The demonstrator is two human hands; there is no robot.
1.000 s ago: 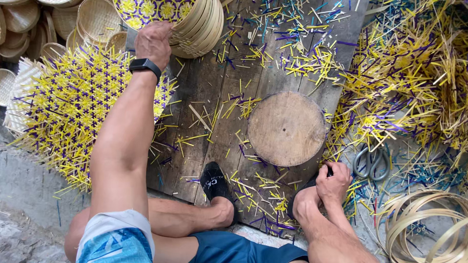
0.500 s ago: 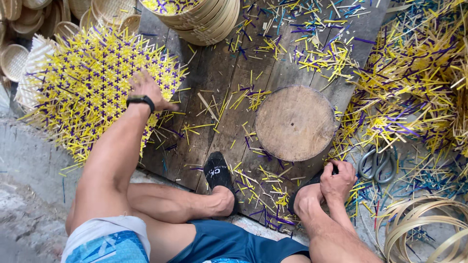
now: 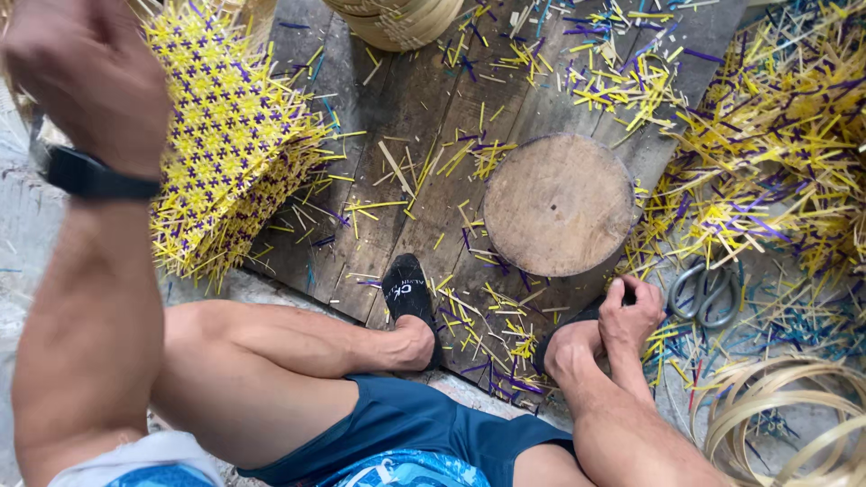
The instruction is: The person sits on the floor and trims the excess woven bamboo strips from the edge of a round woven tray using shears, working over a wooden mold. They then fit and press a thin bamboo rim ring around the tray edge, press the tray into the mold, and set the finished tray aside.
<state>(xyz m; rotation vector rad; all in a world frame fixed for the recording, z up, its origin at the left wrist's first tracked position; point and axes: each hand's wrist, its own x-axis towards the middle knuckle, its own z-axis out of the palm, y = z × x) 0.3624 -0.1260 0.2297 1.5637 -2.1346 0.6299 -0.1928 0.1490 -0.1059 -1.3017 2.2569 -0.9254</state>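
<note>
Your left hand raised beside yellow-purple woven mat; grip not discernible. Right hand curled closed on knee. Next: position mat over round wooden block.

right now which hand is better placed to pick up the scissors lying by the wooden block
Right. The right hand rests low by the right foot, close to the grey scissors on the ground beside the round wooden block. The left hand is raised at the far side, against the yellow and purple woven mat.
</note>
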